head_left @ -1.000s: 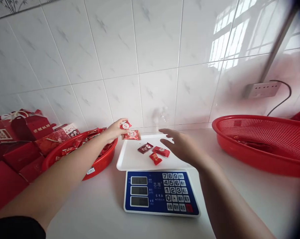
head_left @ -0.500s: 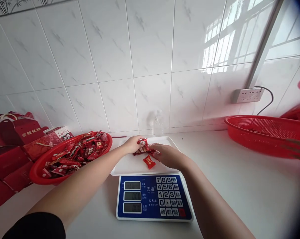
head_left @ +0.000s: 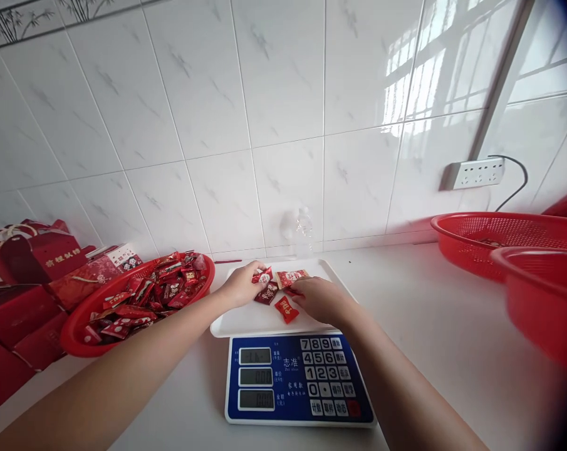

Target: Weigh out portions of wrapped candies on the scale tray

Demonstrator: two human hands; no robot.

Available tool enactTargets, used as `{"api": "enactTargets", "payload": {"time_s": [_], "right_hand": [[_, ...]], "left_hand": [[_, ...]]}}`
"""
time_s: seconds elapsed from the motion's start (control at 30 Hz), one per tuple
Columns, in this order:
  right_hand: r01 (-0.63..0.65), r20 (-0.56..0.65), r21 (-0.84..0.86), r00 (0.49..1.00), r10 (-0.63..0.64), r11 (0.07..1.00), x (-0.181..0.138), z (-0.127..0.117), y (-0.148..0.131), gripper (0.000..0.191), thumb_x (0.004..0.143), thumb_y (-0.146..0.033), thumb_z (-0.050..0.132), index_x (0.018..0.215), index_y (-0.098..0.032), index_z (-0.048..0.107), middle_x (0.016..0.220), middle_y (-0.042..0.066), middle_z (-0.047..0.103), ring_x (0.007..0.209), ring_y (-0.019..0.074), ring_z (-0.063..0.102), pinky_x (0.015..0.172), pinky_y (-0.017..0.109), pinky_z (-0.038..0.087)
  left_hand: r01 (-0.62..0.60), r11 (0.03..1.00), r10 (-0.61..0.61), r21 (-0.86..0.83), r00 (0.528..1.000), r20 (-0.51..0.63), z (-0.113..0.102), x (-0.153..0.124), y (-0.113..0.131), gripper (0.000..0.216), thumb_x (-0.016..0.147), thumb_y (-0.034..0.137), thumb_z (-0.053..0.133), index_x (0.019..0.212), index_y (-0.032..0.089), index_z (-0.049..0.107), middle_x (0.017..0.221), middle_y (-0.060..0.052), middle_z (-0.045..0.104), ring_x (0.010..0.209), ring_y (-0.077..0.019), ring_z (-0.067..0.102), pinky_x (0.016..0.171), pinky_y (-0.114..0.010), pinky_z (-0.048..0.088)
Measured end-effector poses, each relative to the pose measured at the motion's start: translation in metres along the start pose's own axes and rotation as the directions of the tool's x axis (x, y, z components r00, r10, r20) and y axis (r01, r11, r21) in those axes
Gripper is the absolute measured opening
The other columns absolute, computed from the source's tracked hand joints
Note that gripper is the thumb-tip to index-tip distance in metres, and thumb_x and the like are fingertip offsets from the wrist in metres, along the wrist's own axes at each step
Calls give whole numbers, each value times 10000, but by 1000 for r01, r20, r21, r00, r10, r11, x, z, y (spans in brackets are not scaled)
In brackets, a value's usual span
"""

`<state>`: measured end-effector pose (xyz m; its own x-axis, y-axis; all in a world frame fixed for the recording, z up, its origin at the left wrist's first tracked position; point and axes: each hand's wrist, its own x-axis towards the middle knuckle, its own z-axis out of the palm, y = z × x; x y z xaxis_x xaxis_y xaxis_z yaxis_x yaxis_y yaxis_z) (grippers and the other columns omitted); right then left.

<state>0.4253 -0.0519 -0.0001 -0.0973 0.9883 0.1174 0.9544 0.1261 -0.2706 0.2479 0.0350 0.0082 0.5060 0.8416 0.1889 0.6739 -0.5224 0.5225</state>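
Note:
A blue-faced digital scale [head_left: 298,383] with a white weighing tray [head_left: 245,322] stands on the white counter. Several red wrapped candies [head_left: 287,308] lie on the tray. My left hand [head_left: 240,285] rests on the tray's left part, fingers pinched on a small red-and-white candy [head_left: 263,277]. My right hand [head_left: 319,299] lies palm down over the tray's right part, fingers curled on a red candy at its fingertips. A light-wrapped candy [head_left: 291,277] sits just behind my right hand.
A red bowl [head_left: 83,319] heaped with red candies stands left of the scale. Red gift boxes [head_left: 34,266] are stacked at the far left. Two red mesh baskets [head_left: 509,241] stand at the right, the nearer one [head_left: 541,300] at the frame edge. A power strip [head_left: 473,173] hangs on the tiled wall.
My left hand came from above the bowl down onto the tray with a candy. My right hand lowered onto the candies. A second red basket has come into view at the right.

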Motion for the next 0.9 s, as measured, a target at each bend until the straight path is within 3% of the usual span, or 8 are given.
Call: {"api": "enactTargets", "payload": {"time_s": [0.2,0.3,0.4,0.53,0.7,0.8,0.9], "right_hand": [[-8,-5,-3,1000,8,1000,1,1,5,197,846,-223,451,852,-209,648,960,62,673,878,219,600,658,300,400],[2,-22,10,1000,-1,1000,1,0,7,222,813,-174,460,935,-216,642,1026,59,656,936,215,587,695,294,410],[-21,-42,22,999,22,1000,-2,-3,6,268,833,-205,429,1014,-225,627,1069,60,644,952,220,585,707,305,417],[-63,-44,60,997,66,996,-8,-11,2,356,811,-190,433,1118,-244,605,1139,55,629,1008,240,571,714,318,419],[53,-32,105,998,-50,993,-10,-14,-3,334,795,-167,428,1021,-263,655,1038,21,675,946,214,599,726,306,440],[61,-19,73,998,-60,995,-9,-12,-4,328,803,-182,440,1024,-258,669,1027,31,688,966,234,607,766,335,462],[22,-34,46,999,-20,999,-10,-13,-3,380,812,-199,456,1149,-244,626,1136,52,656,1038,252,591,831,373,472]], "left_hand": [[74,938,-30,-338,990,135,2,-9,9,259,772,283,589,1022,216,570,954,-36,680,857,-177,629,694,-262,479],[109,920,-30,-376,977,211,4,-10,13,300,790,343,573,1047,191,604,943,-57,677,799,-174,625,643,-259,473],[28,966,26,-255,978,207,8,-6,11,278,764,299,589,1013,201,663,898,-43,677,755,-174,613,653,-270,464],[-128,992,127,7,990,57,17,-1,4,238,749,227,565,940,219,707,949,-55,632,824,-198,597,754,-299,456],[-200,980,200,-10,974,102,23,-6,8,231,783,264,549,955,240,701,927,-45,624,806,-191,600,754,-303,465],[-167,985,165,53,985,49,15,-3,2,247,807,328,545,984,231,687,941,-50,634,819,-189,602,779,-297,462],[-41,988,48,151,998,-43,-9,6,-28,279,800,324,558,1025,197,662,1030,-78,623,885,-201,594,842,-302,439]]}}
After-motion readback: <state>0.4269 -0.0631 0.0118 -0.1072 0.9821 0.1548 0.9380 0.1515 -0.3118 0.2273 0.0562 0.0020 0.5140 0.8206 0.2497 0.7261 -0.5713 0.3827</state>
